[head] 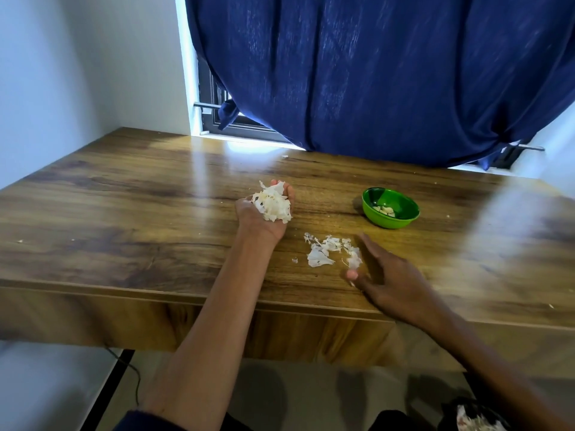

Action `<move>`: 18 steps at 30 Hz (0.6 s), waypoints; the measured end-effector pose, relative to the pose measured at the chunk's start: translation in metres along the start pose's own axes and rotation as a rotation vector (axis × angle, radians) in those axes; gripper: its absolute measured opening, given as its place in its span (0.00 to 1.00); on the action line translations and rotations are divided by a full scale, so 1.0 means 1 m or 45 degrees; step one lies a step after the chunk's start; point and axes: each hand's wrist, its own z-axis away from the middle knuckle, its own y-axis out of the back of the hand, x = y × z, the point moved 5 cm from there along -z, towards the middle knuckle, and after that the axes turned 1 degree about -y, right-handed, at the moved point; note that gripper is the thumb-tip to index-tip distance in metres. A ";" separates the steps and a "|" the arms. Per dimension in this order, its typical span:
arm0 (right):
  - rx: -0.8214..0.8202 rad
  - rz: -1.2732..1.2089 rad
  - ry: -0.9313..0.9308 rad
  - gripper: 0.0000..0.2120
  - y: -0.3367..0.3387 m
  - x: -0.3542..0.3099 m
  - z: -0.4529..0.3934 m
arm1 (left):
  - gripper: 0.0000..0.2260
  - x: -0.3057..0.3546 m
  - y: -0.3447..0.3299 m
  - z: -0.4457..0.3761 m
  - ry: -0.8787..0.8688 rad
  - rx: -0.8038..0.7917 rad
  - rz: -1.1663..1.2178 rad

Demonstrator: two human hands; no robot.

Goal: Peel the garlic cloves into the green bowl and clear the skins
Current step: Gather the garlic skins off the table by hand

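Cupping a heap of white papery garlic skins [273, 203], the left hand [264, 213] is curled; loose skins [329, 251] lie at ten o'clock of the right hand's [385, 275] spread fingers [368, 242].

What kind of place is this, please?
Probably a room in a home: a wooden table stands against a window hung with a blue curtain, and a green bowl holds peeled garlic.

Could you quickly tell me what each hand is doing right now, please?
Left hand: palm up, fingers cupped round a pile of garlic skins.
Right hand: open, fingers spread beside the loose skins on the table.
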 end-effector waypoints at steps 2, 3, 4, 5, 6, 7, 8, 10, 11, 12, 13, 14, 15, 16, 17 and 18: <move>-0.005 -0.001 0.043 0.50 -0.015 -0.013 -0.006 | 0.21 -0.002 0.001 -0.001 -0.004 0.015 -0.003; -0.013 -0.022 0.060 0.50 -0.022 -0.019 -0.012 | 0.21 -0.002 0.001 0.000 -0.006 0.016 -0.010; -0.024 -0.033 0.068 0.50 -0.027 -0.026 -0.020 | 0.21 -0.002 0.001 0.001 -0.006 0.012 -0.016; -0.041 -0.039 0.073 0.49 -0.032 -0.032 -0.029 | 0.21 -0.002 0.000 0.002 -0.007 0.003 -0.020; -0.054 -0.046 0.084 0.49 -0.036 -0.039 -0.036 | 0.21 0.000 0.000 0.003 -0.016 -0.004 -0.022; -0.057 -0.053 0.099 0.49 -0.038 -0.044 -0.043 | 0.21 0.001 0.000 0.005 -0.023 -0.007 -0.017; -0.048 -0.053 0.122 0.49 -0.039 -0.049 -0.048 | 0.22 0.002 -0.001 0.005 -0.029 -0.004 -0.011; -0.015 -0.039 0.190 0.45 -0.042 -0.058 -0.056 | 0.22 0.004 -0.001 0.005 -0.033 -0.001 0.008; 0.008 -0.026 0.233 0.42 -0.043 -0.061 -0.059 | 0.22 0.004 -0.002 0.004 -0.031 -0.007 0.017; 0.032 -0.006 0.270 0.38 -0.042 -0.063 -0.060 | 0.22 0.004 -0.002 0.004 -0.027 -0.011 0.019; 0.058 0.008 0.294 0.33 -0.039 -0.064 -0.061 | 0.22 0.003 -0.002 0.004 -0.019 -0.011 0.019; 0.076 0.007 0.304 0.27 -0.036 -0.062 -0.062 | 0.22 0.002 -0.001 0.003 -0.012 -0.008 0.020; 0.086 -0.006 0.308 0.21 -0.032 -0.059 -0.063 | 0.22 0.002 -0.001 0.003 -0.011 -0.007 0.021; 0.097 -0.029 0.322 0.17 -0.026 -0.057 -0.063 | 0.21 0.003 0.000 0.002 -0.014 -0.007 0.016; 0.104 -0.045 0.347 0.13 -0.020 -0.055 -0.063 | 0.21 0.003 0.000 0.002 -0.019 -0.004 0.011; 0.100 -0.044 0.381 0.12 -0.014 -0.053 -0.063 | 0.22 0.004 0.002 0.000 -0.024 0.002 0.010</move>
